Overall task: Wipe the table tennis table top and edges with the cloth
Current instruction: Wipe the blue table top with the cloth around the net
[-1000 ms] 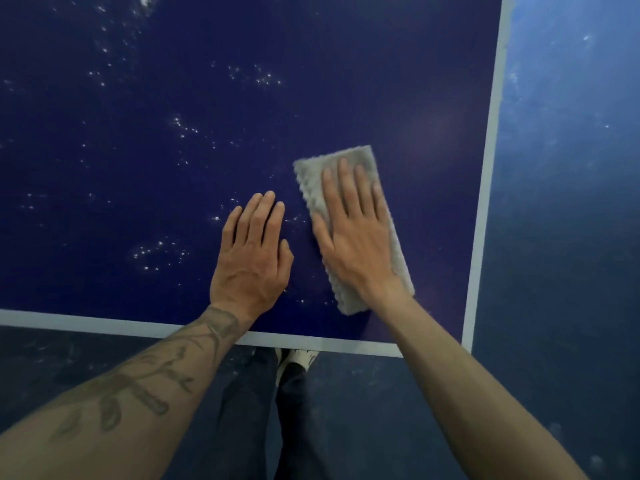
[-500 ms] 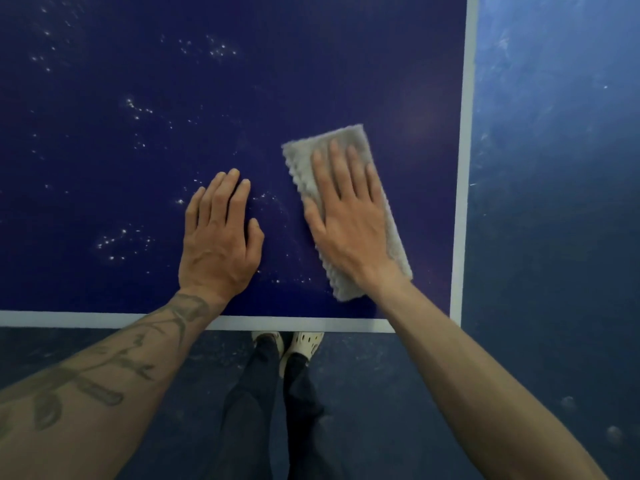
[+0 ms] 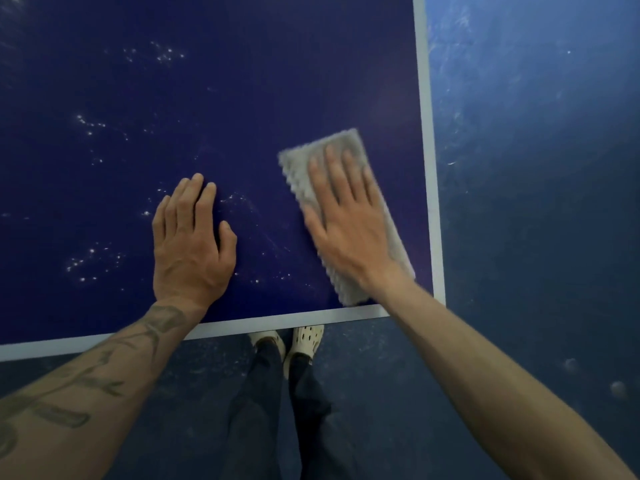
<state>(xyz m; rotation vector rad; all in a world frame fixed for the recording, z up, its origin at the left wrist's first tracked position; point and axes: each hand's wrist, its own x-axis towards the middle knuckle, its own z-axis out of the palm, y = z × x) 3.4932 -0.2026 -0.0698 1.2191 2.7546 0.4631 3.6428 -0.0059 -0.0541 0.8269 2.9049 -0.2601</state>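
Note:
The dark blue table tennis table top (image 3: 242,98) fills the upper left, with a white line along its near edge (image 3: 277,322) and its right edge (image 3: 427,133). A folded grey cloth (image 3: 396,245) lies flat near the table's near right corner. My right hand (image 3: 349,223) presses down on the cloth with straight fingers. My left hand (image 3: 192,242) rests flat on the bare table to the left of the cloth, fingers together. Specks of white dust (image 3: 91,259) dot the surface left of my hands and farther back.
A blue scuffed floor (image 3: 536,168) lies to the right of the table and below its near edge. My legs in dark trousers and light perforated shoes (image 3: 306,341) stand just under the near edge.
My right hand has slid the cloth to the right, closer to the right edge line. My left hand stays flat on the table. The view has shifted slightly.

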